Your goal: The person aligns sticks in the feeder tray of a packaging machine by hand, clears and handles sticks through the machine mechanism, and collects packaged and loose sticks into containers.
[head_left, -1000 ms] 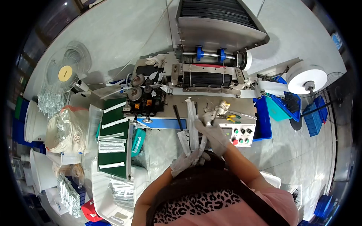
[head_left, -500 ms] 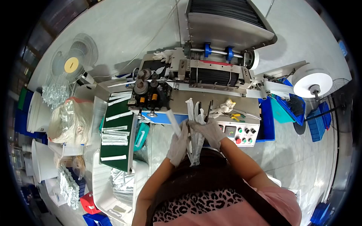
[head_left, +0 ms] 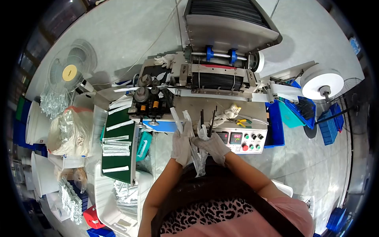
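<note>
Both my hands wear white gloves and are close together in front of my dark apron. My left hand [head_left: 182, 147] is closed around narrow white paper wrappers [head_left: 187, 117], whose ends stick up above the fingers. Thin black sticks [head_left: 213, 118] rise from my right hand [head_left: 213, 146], its fingers closed over them and more white wrapper. A crumpled, partly clear wrapper strip [head_left: 200, 168] hangs below, between the hands. Just beyond them is the packing machine [head_left: 189, 103], with its control panel [head_left: 246, 142] to the right of my right hand.
A green conveyor belt [head_left: 117, 161] at left carries several white wrapped strips. Below it is a white bin [head_left: 103, 197] of wrapped pieces. Yellow-handled pliers [head_left: 244, 122] and a crumpled glove [head_left: 227, 112] lie on the machine. A white paper roll [head_left: 321, 79] is at right, a fan [head_left: 69, 73] at left.
My hands have drawn slightly closer together, and the wrappers in the left hand stand more upright. More white strips lie bunched at the belt's far end. The whole view has shifted a little.
</note>
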### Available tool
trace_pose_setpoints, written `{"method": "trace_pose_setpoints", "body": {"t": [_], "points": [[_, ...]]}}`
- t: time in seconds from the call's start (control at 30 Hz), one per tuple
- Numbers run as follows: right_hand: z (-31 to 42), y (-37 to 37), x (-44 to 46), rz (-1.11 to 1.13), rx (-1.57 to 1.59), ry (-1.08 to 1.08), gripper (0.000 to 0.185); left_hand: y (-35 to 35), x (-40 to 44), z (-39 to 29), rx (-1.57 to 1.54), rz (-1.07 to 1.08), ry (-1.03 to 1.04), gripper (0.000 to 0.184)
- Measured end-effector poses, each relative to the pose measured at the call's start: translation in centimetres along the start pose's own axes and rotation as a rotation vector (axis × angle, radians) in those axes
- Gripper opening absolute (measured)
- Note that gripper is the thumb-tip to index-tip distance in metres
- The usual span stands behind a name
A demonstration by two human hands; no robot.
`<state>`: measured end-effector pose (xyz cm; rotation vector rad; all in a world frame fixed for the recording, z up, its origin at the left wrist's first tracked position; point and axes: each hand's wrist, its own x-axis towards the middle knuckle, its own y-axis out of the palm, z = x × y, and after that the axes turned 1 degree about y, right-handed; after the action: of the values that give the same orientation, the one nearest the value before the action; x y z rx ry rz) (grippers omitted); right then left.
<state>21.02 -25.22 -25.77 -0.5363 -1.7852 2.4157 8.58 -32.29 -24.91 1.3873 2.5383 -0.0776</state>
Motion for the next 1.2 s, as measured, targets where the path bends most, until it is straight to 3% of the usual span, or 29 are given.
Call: {"method": "trace_pose_setpoints", "body": {"t": [0.07, 0.1, 0.13, 0.17, 0.2, 0.23, 0.27, 0.3, 0.33, 0.37, 0.4, 0.47, 0.5, 0.53, 0.6, 0.63, 0.67, 0.7, 0.73, 0.77, 0.8, 0.83, 0.9, 0.93, 1.0, 1.03, 1.1, 1.2], "points": [[0.1, 0.2, -0.2, 0.06, 0.031, 0.041, 0.056, -0.5, 0.2, 1.4, 0.207, 0.002, 0.09, 0.044], [0.2, 0.8, -0.1, 0.109, 0.424, 0.222, 0.052, -0.6, 0.0, 2.0, 0.273, -0.005, 0.101, 0.043], [0.2, 1.0, -0.3, 0.137, 0.619, 0.306, 0.049, -0.6, -0.3, 2.1, 0.34, -0.012, 0.113, 0.042], [0.2, 1.2, -0.5, 0.151, 0.81, 0.399, 0.047, -0.3, -1.1, 1.7, 0.219, -0.006, -0.077, 0.039], [0.2, 1.6, -1.2, 0.049, 0.399, 0.211, 0.041, 0.2, -1.9, 1.2, 0.097, 0.0, -0.263, 0.037], [0.4, 2.1, -1.8, -0.049, -0.009, 0.024, 0.035, 1.1, -3.0, 0.3, 0.091, -0.069, -0.31, 0.034], [0.8, 3.0, -2.1, -0.05, -0.007, 0.024, 0.035, 0.8, -3.6, 1.9, 0.093, -0.069, -0.311, 0.034], [1.0, 4.4, -2.3, -0.074, 0.678, 0.288, 0.022, 0.4, -4.1, 4.5, 0.065, 0.003, -0.092, 0.033], [0.9, 5.9, -2.4, -0.098, 1.362, 0.55, 0.019, 0.2, -4.0, 4.7, -0.001, 0.052, -0.193, 0.034], [0.5, 7.2, -2.3, -0.098, 1.401, 0.403, 0.029, 0.0, -4.0, 4.4, -0.061, 0.095, -0.298, 0.035], [-0.3, 8.4, -1.6, -0.108, 1.398, 0.403, 0.029, -0.3, -3.8, 3.8, -0.059, 0.102, -0.291, 0.035], [-0.7, 7.5, -0.3, -0.039, 0.961, 0.197, 0.031, -0.2, -3.1, 2.1, -0.079, 0.183, -0.463, 0.038], [-1.1, 7.1, -0.2, -0.024, 0.819, 0.135, 0.031, 0.1, -2.9, 2.2, -0.272, 0.174, -0.242, 0.038], [-1.4, 3.8, -0.8, 0.215, 0.969, 0.1, 0.033, -0.3, -2.2, 0.5, -0.191, 0.273, -0.343, 0.032], [-3.0, -1.5, -1.4, 0.695, 1.236, 0.003, 0.035, -2.4, -1.8, 3.3, 0.68, 0.398, 0.166, 0.024], [-4.5, 0.1, -1.9, 0.685, 1.576, 0.064, 0.042, -1.3, -2.4, 3.2, 0.172, 0.322, -0.111, 0.023], [-7.5, 1.5, -1.4, 0.589, 1.404, -0.061, 0.041, 0.1, -2.9, 2.6, -0.345, 0.227, -0.379, 0.022], [-10.5, 2.9, -0.8, 0.502, 1.235, -0.176, 0.04, 0.9, -3.2, 1.8, -0.365, 0.141, -0.478, 0.025], [-14.0, 3.4, 0.8, 0.434, 1.189, -0.074, 0.038, 1.3, -3.8, 1.4, -0.365, 0.134, -0.493, 0.025], [-16.3, 3.7, 2.7, 0.194, 1.302, 0.287, 0.037, 1.5, -3.8, 0.9, -0.36, 0.146, -0.476, 0.029], [-18.6, 4.0, 4.6, -0.203, 1.443, 0.668, 0.04, 1.6, -3.4, 0.8, -0.357, 0.156, -0.447, 0.034], [-20.9, 4.2, 6.5, -0.61, 1.491, 0.908, 0.046, 1.5, -3.4, 1.2, -0.364, 0.133, -0.484, 0.041], [-26.3, 6.5, 11.2, -0.69, 1.13, 1.097, 0.041, 1.4, -3.6, 1.6, -0.313, 0.125, -0.487, 0.044], [-26.9, 5.8, 12.0, -0.681, 1.14, 1.092, 0.041, 1.4, -3.5, 1.7, -0.267, 0.129, -0.472, 0.047], [-27.1, 4.1, 13.1, -0.712, 1.599, 1.021, 0.027, 2.2, -3.4, 1.7, -0.236, 0.077, -0.483, 0.048], [-27.2, 5.1, 14.4, -0.839, 1.727, 1.042, 0.024, 2.6, -3.4, 1.7, -0.25, 0.065, -0.428, 0.049], [-28.2, 6.8, 15.3, -0.852, 1.804, 1.019, 0.02, 3.2, -3.6, 2.1, -0.273, 0.044, -0.371, 0.049], [-22.9, 1.8, 8.9, -0.844, 1.872, 0.847, 0.019, 3.0, -4.2, 3.2, -0.692, 0.166, -0.162, 0.048]]}}
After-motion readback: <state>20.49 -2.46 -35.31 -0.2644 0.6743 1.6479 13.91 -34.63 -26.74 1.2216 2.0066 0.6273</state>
